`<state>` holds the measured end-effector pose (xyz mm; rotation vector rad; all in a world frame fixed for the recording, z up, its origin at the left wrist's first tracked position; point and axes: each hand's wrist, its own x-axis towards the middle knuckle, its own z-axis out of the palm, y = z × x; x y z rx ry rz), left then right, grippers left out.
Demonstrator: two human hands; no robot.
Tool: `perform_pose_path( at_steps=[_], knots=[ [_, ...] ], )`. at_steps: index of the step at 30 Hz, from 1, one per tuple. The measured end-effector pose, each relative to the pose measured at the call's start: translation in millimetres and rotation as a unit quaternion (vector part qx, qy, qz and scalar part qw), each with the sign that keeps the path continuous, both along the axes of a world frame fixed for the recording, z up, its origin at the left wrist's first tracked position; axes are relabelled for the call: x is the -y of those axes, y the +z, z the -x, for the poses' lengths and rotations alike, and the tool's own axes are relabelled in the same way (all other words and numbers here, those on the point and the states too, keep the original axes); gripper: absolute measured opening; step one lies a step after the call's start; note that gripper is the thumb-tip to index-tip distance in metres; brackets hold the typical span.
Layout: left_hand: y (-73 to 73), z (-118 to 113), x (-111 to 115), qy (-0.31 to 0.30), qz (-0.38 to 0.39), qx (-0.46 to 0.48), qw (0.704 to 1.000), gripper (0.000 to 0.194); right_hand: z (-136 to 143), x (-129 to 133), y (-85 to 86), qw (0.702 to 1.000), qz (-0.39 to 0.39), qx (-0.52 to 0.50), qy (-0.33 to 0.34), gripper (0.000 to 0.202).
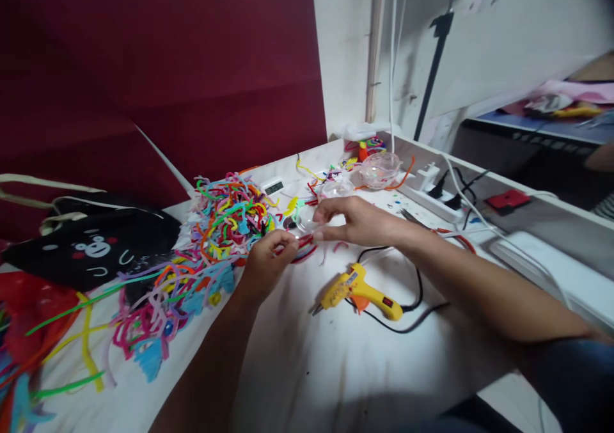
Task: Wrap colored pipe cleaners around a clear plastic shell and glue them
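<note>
clear plastic piece point(306, 219) sits between the two hands, the left point(272, 260) and right point(352, 222) pinching its rim above the white desk point(288, 369).

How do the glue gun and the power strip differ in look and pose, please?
The glue gun is yellow, the power strip white. The glue gun is pistol-shaped and lies on its side; the power strip is a long bar with black plugs in it. Both lie on the table.

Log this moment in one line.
left hand: at clear plastic piece | right hand: at same piece's right side | yellow glue gun: on white tabletop | pipe cleaners: heaped left
</note>
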<state>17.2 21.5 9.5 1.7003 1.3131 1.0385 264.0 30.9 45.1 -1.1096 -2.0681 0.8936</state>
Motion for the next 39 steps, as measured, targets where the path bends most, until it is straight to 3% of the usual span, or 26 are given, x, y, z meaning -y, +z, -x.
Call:
perform_pose_path(
  at_steps=[3, 6, 9, 12, 16, 20, 24, 28, 32, 35, 39],
  knots=[
    [-3.4, 3, -5, 0.047, 0.001, 0.028, 0.998, 0.026, -24, 27, 6.8, 0.973, -0.038, 0.223, -0.042, 0.01],
    [-2.5, 4, -6, 0.067, 0.023, 0.069, 0.995, 0.027, -37, 63, -9.9, 0.944, 0.024, 0.328, -0.007, 0.007],
    [0.0, 2, -4, 0.06, 0.039, 0.091, 0.993, 0.027, -38, 87, -41.0, 0.948, 0.082, 0.307, 0.005, 0.015],
    [0.5, 0, -1, 0.06, 0.041, 0.095, 0.993, 0.029, -32, 94, -66.9, 0.955, 0.105, 0.276, -0.031, 0.018],
    [-0.9, 2, 0, 0.058, 0.041, 0.098, 0.993, 0.03, -30, 90, -79.4, 0.961, 0.158, 0.22, -0.054, 0.017],
    [0.0, 4, -2, 0.061, 0.039, 0.109, 0.991, 0.029, -41, 86, -76.0, 0.968, 0.221, 0.108, -0.046, 0.021],
    [3.0, 4, -4, 0.069, 0.034, 0.123, 0.989, 0.031, -54, 85, -60.6, 0.968, 0.247, 0.01, -0.043, 0.041],
    [3.1, 6, -6, 0.078, 0.033, 0.132, 0.988, 0.033, -56, 88, -35.6, 0.973, 0.193, -0.053, -0.117, 0.058],
    [3.0, 6, -7, 0.075, 0.022, 0.142, 0.987, 0.033, -48, 86, -16.0, 0.96, 0.134, -0.155, -0.191, 0.056],
    [4.5, 5, -5, 0.061, 0.021, 0.143, 0.988, 0.033, -40, 81, -16.5, 0.947, 0.113, -0.217, -0.206, 0.054],
    [1.5, 6, -4, 0.041, 0.016, 0.126, 0.991, 0.034, -32, 76, -33.7, 0.949, 0.052, -0.215, -0.224, 0.043]
  ],
)
